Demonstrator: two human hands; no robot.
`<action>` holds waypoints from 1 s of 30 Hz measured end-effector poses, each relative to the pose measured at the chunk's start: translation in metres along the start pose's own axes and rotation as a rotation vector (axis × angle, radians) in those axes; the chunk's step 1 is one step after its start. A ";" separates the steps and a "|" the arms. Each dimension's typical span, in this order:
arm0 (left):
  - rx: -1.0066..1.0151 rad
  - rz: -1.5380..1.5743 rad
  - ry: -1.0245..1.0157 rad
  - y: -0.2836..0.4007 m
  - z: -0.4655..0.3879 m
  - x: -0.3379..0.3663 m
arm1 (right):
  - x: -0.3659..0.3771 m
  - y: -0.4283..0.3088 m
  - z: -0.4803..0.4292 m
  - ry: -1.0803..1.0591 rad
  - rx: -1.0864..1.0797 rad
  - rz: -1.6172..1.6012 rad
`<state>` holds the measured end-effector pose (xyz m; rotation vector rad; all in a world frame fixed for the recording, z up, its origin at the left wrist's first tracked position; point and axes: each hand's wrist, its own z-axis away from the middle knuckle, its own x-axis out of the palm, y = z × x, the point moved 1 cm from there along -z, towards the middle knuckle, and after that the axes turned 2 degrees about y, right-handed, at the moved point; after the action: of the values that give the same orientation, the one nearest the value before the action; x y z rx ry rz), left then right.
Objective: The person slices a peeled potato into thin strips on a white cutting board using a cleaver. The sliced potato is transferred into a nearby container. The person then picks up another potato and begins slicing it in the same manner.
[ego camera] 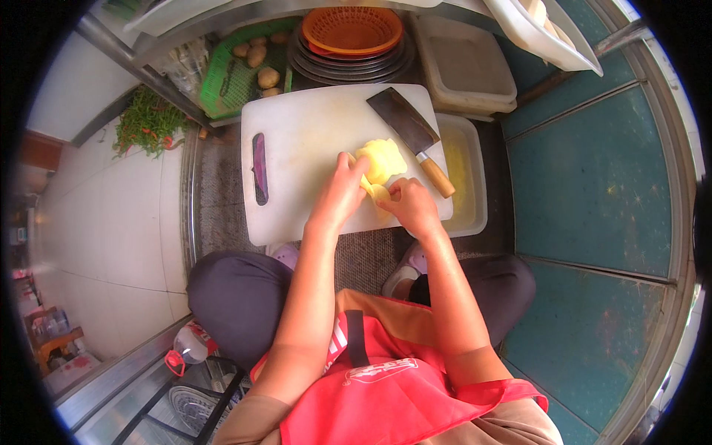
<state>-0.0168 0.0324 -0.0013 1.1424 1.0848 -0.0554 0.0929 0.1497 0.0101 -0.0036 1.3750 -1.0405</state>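
A white plastic cutting board point(295, 117) lies before me, its handle slot at the left. Thin yellow slices, seemingly potato point(382, 158), form an overlapping heap on its right half. My left hand point(344, 186) reaches the heap's near left edge, fingers holding a few slices. Between both hands a loose yellow slice point(379, 193) stands curled, and my right hand point(413, 204) pinches its right side. Beyond my right hand rests a cleaver point(406, 119), its dark blade pointing away and its wooden handle point(436, 175) over the board's right edge.
A white tub point(475, 211) with yellow contents stands partly under the board's right side. Behind are a green basket point(225, 83) of potatoes, orange baskets point(353, 30) on stacked metal trays and a lidded container point(467, 61). Green and red peppers point(147, 122) lie left; teal panels point(589, 178) stand right.
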 end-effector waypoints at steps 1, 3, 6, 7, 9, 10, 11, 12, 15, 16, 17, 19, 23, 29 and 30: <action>-0.009 0.002 -0.004 0.001 0.000 0.000 | 0.005 0.006 0.003 0.014 -0.003 -0.014; 0.012 -0.031 -0.011 0.002 0.002 -0.002 | 0.009 0.012 0.006 0.039 -0.018 -0.044; 0.039 -0.011 0.009 0.000 0.005 -0.008 | 0.001 0.012 0.007 -0.001 -0.047 -0.219; 0.047 0.007 0.017 -0.002 0.007 -0.010 | -0.004 0.002 0.006 0.017 -0.037 -0.207; 0.040 0.008 0.033 -0.006 0.010 -0.013 | -0.010 -0.021 -0.005 0.053 -0.017 -0.183; 0.043 0.011 0.037 -0.005 0.009 -0.014 | -0.003 -0.023 -0.014 0.165 -0.115 -0.124; 0.033 -0.005 0.023 -0.004 0.008 -0.013 | 0.001 -0.024 -0.021 0.231 -0.127 -0.081; 0.016 -0.025 0.014 -0.006 0.007 -0.014 | 0.005 -0.031 -0.027 0.292 -0.146 -0.040; 0.010 -0.093 0.010 -0.008 0.003 -0.012 | 0.009 -0.041 -0.032 0.359 -0.219 0.028; 0.015 -0.115 0.013 -0.008 0.001 -0.011 | 0.012 -0.041 -0.032 0.380 -0.252 0.024; 0.017 -0.101 0.019 -0.008 -0.001 -0.010 | 0.012 -0.041 -0.032 0.402 -0.284 0.020; 0.016 -0.072 0.030 -0.003 -0.002 -0.012 | 0.010 -0.035 -0.028 0.468 -0.285 -0.093; 0.057 0.119 0.150 -0.006 -0.001 -0.007 | 0.016 -0.012 -0.014 0.408 -0.221 -0.220; 0.063 0.243 0.154 -0.018 0.002 -0.003 | 0.030 -0.019 0.008 0.385 -0.147 -0.283; 0.071 0.246 0.169 -0.022 0.003 -0.004 | 0.032 -0.020 0.008 0.411 -0.145 -0.279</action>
<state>-0.0284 0.0177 -0.0137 1.3564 1.0892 0.2002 0.0820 0.1151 -0.0015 -0.0957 1.8614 -1.2143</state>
